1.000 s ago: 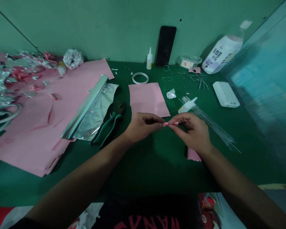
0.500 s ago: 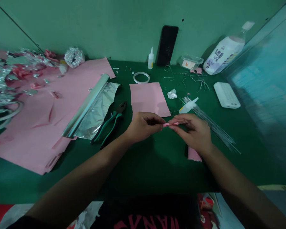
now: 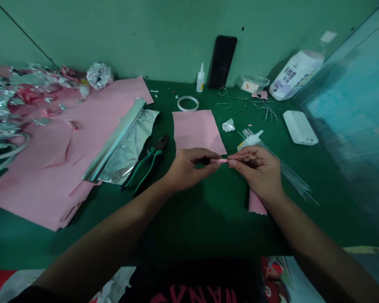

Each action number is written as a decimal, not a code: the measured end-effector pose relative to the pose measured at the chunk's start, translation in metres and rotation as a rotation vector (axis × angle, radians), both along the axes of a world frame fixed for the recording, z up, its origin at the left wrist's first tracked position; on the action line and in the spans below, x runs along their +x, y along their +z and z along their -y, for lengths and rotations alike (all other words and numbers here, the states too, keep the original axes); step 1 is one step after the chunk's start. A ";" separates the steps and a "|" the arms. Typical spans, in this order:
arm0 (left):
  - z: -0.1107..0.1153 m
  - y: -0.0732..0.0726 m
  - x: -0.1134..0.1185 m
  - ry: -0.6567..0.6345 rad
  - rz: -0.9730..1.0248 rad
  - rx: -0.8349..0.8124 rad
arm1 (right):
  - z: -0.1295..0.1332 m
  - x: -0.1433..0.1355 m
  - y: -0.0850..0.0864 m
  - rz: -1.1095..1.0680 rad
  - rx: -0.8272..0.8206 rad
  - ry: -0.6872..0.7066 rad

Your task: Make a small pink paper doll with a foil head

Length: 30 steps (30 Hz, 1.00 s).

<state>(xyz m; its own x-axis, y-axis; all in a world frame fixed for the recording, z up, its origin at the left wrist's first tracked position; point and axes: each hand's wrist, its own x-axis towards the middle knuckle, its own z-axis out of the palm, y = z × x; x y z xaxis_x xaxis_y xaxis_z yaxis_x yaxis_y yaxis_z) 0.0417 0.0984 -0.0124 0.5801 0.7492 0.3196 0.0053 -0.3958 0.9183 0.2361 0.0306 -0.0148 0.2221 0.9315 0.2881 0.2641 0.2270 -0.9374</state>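
A small narrow pink strip (image 3: pixel 221 160) is pinched between my two hands above the green table. My left hand (image 3: pixel 192 168) grips its left end with thumb and fingers. The right end is between the thumb and fingertips of my right hand (image 3: pixel 259 168). Just beyond my left hand lies a square pink sheet (image 3: pixel 197 130). A white glue bottle (image 3: pixel 249 140) rests on its side behind my right hand, on a bundle of thin wires (image 3: pixel 293 181). Partly under my right wrist is a larger pink piece (image 3: pixel 257 205).
Pliers (image 3: pixel 147 164) and a foil roll (image 3: pixel 113 141) lie left, beside big pink sheets (image 3: pixel 34 185). Behind are a tape ring (image 3: pixel 188 103), an upright glue bottle (image 3: pixel 200 78) and a phone (image 3: pixel 222 62). At right are a white box (image 3: pixel 300 127) and a large bottle (image 3: pixel 297 73).
The fingers of both hands have shifted slightly along the pink strip. My right fingertips now cover its right end, and more of it shows beside my left fingers.
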 end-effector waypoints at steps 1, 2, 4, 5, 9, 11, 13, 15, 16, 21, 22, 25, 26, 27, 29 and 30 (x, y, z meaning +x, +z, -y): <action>-0.001 0.000 -0.001 -0.019 -0.010 0.034 | -0.001 0.000 -0.001 -0.019 -0.004 -0.007; -0.001 -0.001 -0.001 -0.036 -0.029 0.083 | -0.001 0.000 -0.002 -0.037 -0.010 -0.009; -0.002 -0.002 -0.002 -0.034 -0.077 0.197 | -0.002 0.000 -0.004 -0.075 -0.019 0.000; -0.003 -0.003 -0.002 -0.015 -0.095 0.242 | -0.002 0.000 -0.005 -0.091 -0.023 0.006; -0.002 -0.004 0.001 0.061 -0.067 0.251 | -0.002 -0.004 -0.003 -0.101 -0.013 0.015; -0.001 -0.005 0.003 0.089 -0.039 0.195 | -0.001 -0.006 -0.001 -0.072 -0.007 0.011; 0.000 -0.006 0.005 0.126 -0.027 0.140 | 0.000 -0.008 -0.001 -0.043 0.006 0.005; 0.001 -0.008 0.006 0.152 -0.022 0.100 | 0.000 -0.008 -0.002 -0.024 0.030 -0.001; 0.001 -0.009 0.007 0.161 -0.014 0.085 | 0.000 -0.008 -0.003 -0.014 0.044 0.000; 0.002 -0.009 0.008 0.185 0.003 0.037 | 0.001 -0.007 -0.006 0.122 0.126 0.064; 0.003 -0.009 0.008 0.189 -0.001 0.031 | 0.002 -0.007 -0.006 0.158 0.134 0.071; 0.005 -0.007 0.010 0.178 -0.003 0.017 | 0.002 -0.007 -0.006 0.249 0.127 0.052; 0.006 -0.007 0.010 0.170 -0.002 0.012 | 0.003 -0.007 -0.006 0.277 0.121 0.038; 0.006 -0.006 0.011 0.165 0.001 0.005 | 0.003 -0.007 -0.006 0.300 0.115 0.024; 0.007 -0.007 0.012 0.162 0.013 -0.011 | 0.003 -0.007 -0.006 0.318 0.110 -0.001; 0.008 -0.008 0.013 0.162 0.025 -0.015 | 0.003 -0.007 -0.006 0.311 0.107 -0.007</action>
<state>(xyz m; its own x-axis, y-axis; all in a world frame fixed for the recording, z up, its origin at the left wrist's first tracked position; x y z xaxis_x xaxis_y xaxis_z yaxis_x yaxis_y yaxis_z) 0.0544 0.0907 -0.0201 0.4433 0.8371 0.3206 0.0446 -0.3778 0.9248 0.2288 0.0275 -0.0209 0.1142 0.8910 0.4394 0.5355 0.3173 -0.7827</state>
